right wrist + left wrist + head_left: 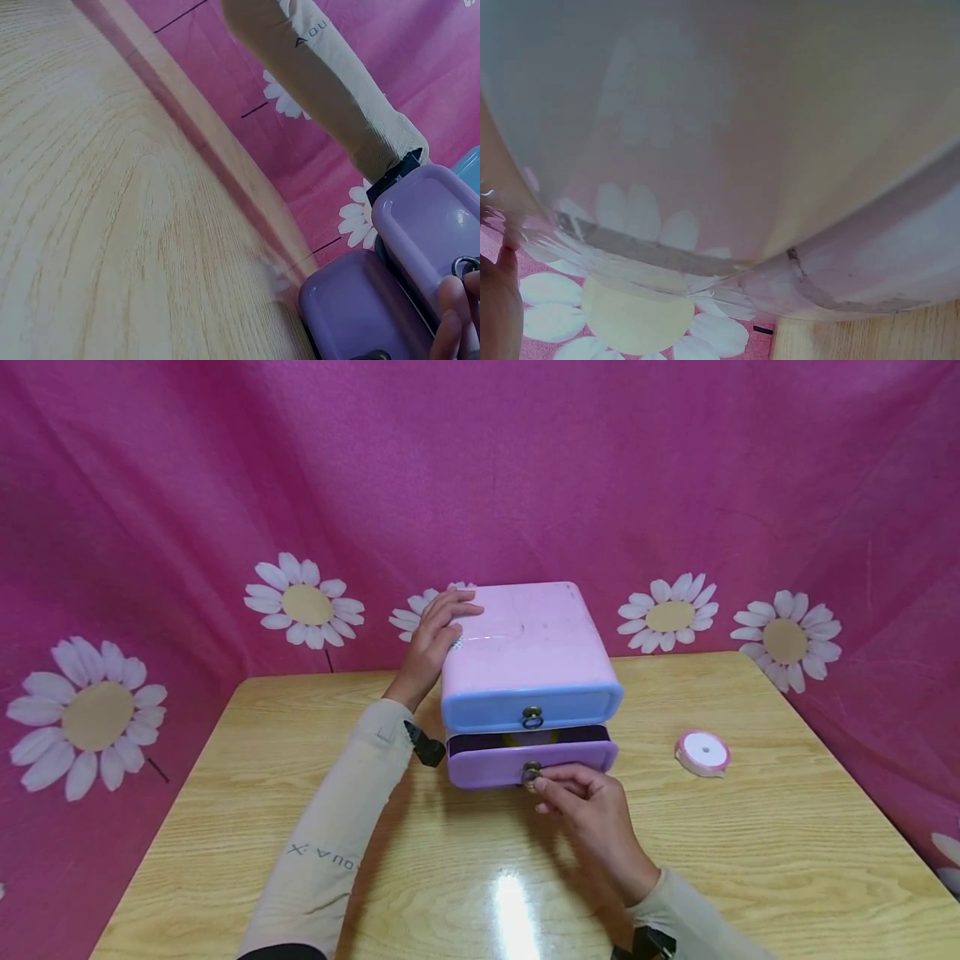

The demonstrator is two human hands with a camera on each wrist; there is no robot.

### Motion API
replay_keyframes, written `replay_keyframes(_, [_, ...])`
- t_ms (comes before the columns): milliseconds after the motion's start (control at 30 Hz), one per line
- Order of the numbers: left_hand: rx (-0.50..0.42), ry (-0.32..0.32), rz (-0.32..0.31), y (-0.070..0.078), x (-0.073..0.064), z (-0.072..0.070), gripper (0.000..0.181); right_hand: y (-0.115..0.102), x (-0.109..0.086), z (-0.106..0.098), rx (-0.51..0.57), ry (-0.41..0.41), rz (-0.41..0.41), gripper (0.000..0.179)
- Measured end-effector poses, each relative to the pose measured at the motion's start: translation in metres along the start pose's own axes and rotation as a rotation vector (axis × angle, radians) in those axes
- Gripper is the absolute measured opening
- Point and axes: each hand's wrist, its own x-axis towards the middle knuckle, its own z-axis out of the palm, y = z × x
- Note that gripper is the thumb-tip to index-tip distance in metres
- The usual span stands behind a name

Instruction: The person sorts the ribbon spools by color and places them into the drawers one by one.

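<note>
A small drawer unit [525, 639] with a pink top stands on the table. Its blue upper drawer [480, 712] is closed, while the purple drawer [480, 768] below is pulled partway out, with something yellowish [531, 737] inside. My right hand [592, 814] pinches the ring pull [531, 772] of that purple drawer between thumb and fingers. Another, darker purple drawer front [364, 300] shows beneath it in the right wrist view. My left hand [435, 639] rests on the unit's top left edge, fingers extended over the top. The unit's glossy side [727, 150] fills most of the left wrist view.
A flat round spool [702, 752], white with a pink rim, lies to the right of the unit on the wooden table [750, 860]. A pink cloth [480, 468] with daisies hangs behind and along both sides of the table.
</note>
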Motion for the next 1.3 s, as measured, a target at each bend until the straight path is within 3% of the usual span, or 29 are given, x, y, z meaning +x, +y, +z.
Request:
replay_keyframes(700, [-0.012, -0.012, -0.034, 0.002, 0.012, -0.004, 0.033, -0.003, 0.019, 0.002, -0.007, 0.001, -0.044, 0.022])
replay_keyframes(1233, [0.002, -0.012, -0.055, -0.003, -0.002, 0.001, 0.032, 0.008, 0.019, 0.002, 0.005, 0.007, -0.017, 0.026])
replay_keyframes(1300, [0.002, -0.009, -0.049, -0.014, -0.002, 0.002, 0.032, 0.010, 0.019, 0.002, 0.006, 0.011, -0.020, 0.025])
